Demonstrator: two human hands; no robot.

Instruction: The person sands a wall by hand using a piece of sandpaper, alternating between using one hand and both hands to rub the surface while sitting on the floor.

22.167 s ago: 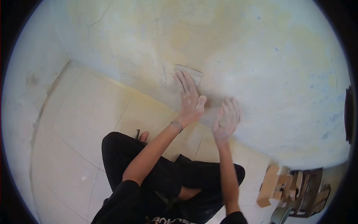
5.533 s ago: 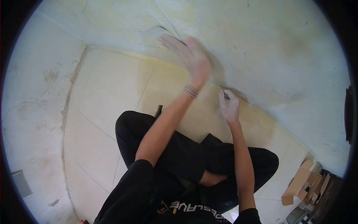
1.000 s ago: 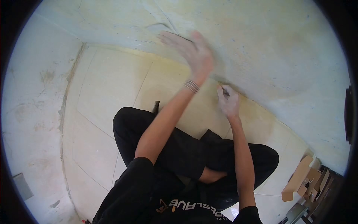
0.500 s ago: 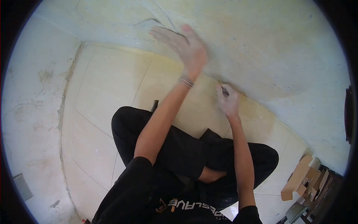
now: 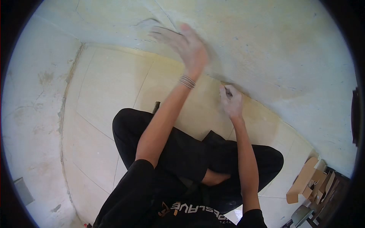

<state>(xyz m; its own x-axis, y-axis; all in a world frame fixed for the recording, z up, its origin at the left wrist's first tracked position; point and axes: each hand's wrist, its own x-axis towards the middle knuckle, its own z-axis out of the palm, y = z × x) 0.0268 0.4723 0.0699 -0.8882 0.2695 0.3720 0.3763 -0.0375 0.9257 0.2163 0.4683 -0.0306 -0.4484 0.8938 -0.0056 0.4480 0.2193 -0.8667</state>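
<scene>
My left hand [image 5: 186, 49], dusted pale and a little blurred, is up by the painted wall [image 5: 258, 45]. Its fingers stretch to the left with the thumb apart, and it holds nothing I can see. Just beyond those fingertips, a dark curved line [image 5: 154, 19] marks the wall surface. Lower and to the right, my right hand [image 5: 231, 102] is curled near the foot of the wall, also coated in pale dust. A dark gap shows between its bent fingers; whatever they hold, if anything, is hidden.
Cream floor tiles [image 5: 110, 79] lie between my crossed legs and the walls. A dark handle-like object [image 5: 156, 107] pokes out by my left knee. At the lower right stands an opened cardboard box [image 5: 304, 182] beside dark items. Another stained wall [image 5: 34, 102] rises at left.
My left hand has shifted slightly left and up along the wall. The right hand stays curled in nearly the same place.
</scene>
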